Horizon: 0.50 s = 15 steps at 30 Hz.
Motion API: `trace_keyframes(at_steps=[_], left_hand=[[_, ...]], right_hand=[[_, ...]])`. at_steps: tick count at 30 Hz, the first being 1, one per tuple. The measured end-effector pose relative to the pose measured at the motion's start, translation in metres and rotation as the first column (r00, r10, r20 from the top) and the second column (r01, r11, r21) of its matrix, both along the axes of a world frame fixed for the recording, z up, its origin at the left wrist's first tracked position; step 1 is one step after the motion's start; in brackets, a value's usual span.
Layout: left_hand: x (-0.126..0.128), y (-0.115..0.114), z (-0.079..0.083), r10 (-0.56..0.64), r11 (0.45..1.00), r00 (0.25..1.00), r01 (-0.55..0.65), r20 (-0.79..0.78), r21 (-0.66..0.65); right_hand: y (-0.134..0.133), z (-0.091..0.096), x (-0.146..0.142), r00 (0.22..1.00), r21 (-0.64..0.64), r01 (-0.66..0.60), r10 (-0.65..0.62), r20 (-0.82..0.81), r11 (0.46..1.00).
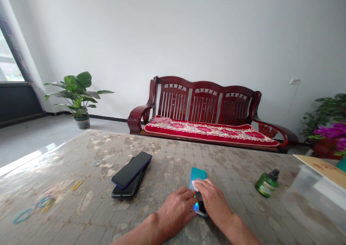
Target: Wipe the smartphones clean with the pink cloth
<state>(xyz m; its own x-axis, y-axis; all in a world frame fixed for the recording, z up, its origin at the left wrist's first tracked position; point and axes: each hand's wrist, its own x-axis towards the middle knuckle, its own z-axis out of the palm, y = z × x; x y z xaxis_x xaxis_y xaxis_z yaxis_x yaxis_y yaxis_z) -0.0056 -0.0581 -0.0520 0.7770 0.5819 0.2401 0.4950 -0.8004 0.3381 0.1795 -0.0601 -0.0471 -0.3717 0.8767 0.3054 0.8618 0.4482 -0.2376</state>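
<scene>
A shiny blue smartphone [198, 173] lies back up on the table in front of me, its dark camera area toward me. My left hand [178, 207] grips the phone's left edge with bent fingers. Across the phone's back lies my right hand [213, 198], its fingers curled and pressed together over a small white piece [194, 184]. Most of that piece is hidden, so its material is unclear. To the left, a dark-screened phone [132, 170] rests askew on another black phone [124, 192].
A green bottle [267, 183] with a black cap stands at right, beside a clear plastic box [305, 194]. Colourful rubber bands [44, 203] lie at left on the patterned tabletop [167, 165]. Beyond the table are a red wooden bench [205, 104] and a potted plant [81, 93].
</scene>
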Motion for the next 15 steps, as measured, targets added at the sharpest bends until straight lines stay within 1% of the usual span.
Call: trace_keyframes(at_steps=[2, 6, 9, 12, 15], left_hand=[[0.001, 0.001, 0.000, -0.004, 1.000, 1.000, 0.004, -0.013, 0.009], [0.002, 0.002, -0.003, -0.003, 1.000, 1.000, 0.003, -0.007, 0.016], [0.003, 0.002, -0.006, 0.012, 0.999, 1.000, -0.012, 0.005, 0.033], [0.005, 0.000, -0.007, 0.025, 0.998, 0.999, -0.023, -0.021, 0.059], [0.009, -0.003, -0.006, 0.046, 0.996, 0.997, -0.041, -0.069, 0.080]], right_hand=[[0.011, -0.001, -0.001, 0.999, 0.017, 0.021, -0.021, 0.026, 1.000], [0.041, -0.001, -0.003, 0.988, 0.065, 0.107, -0.114, 0.102, 0.992], [0.057, 0.001, -0.005, 0.986, 0.050, 0.121, -0.125, 0.106, 0.991], [0.057, 0.001, -0.007, 0.994, 0.024, 0.102, -0.103, 0.043, 0.995], [0.041, 0.000, -0.011, 0.999, 0.005, 0.042, -0.041, -0.032, 0.999]])
